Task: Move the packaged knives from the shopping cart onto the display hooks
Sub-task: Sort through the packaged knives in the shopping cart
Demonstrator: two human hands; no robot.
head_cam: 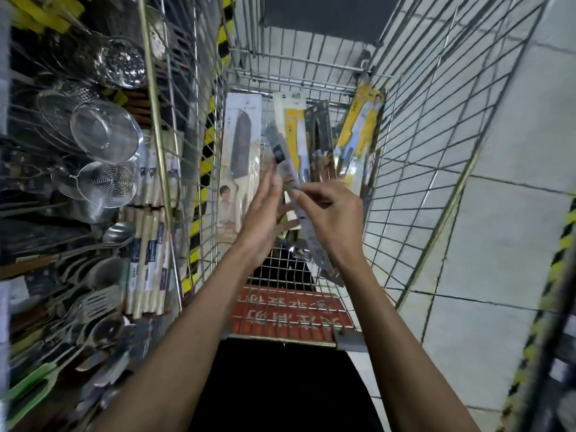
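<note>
Both my hands are above the wire shopping cart (414,157). My right hand (330,216) pinches a clear-packaged knife (280,157), which slants from upper left down past my wrist. My left hand (265,213) has its fingers straight and lies flat against the left side of that package. Inside the cart stand more packaged knives: a white pack with a dark blade (241,145) at the left, a yellow-and-white pack (294,132), a dark pack (321,132) and a yellow pack (363,120) leaning on the right wall. The display hooks cannot be made out clearly.
A rack on the left carries strainers (106,132), ladles, spatulas (93,304) and bundled wooden utensils (146,254). The cart's red child-seat flap (290,313) is close to me. Grey floor tiles (511,213) lie to the right, with yellow-black striped edging (561,244) beyond.
</note>
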